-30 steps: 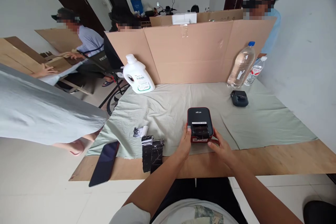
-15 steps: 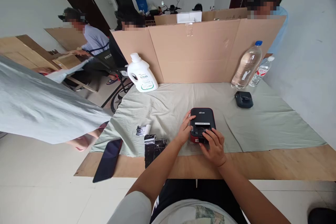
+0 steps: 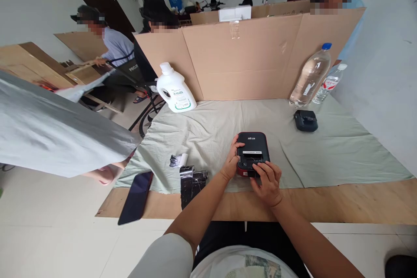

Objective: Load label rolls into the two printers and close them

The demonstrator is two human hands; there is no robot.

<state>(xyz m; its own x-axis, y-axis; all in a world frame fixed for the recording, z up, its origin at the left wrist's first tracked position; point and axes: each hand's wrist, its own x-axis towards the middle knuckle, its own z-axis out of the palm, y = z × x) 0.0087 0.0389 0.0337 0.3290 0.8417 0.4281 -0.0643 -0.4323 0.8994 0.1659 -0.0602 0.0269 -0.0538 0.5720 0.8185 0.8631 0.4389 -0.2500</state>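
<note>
Covering wooden table (image 3: pixel 342 202): green cloth (image 3: pixel 325 156)

We note the right hand (image 3: pixel 267 180) covers the printer's (image 3: pixel 252 150) near edge; its lettering is too small to read; the phone's (image 3: pixel 136 196) screen is dark

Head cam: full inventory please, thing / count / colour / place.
label printer: 1, black with red base, middle of cloth, under both hands
cloth: 1, pale green, over wooden table
black strips: a few, left of printer at cloth edge
phone: 1, dark, table's left corner
detergent jug: 1, white, back left
water bottles: 2, clear, back right
small device: 1, black, near bottles
cardboard screen: 1, brown, behind table
other people: three, beyond the screen and at left
left hand: on printer's left side
right hand: fingers on printer's front
</note>
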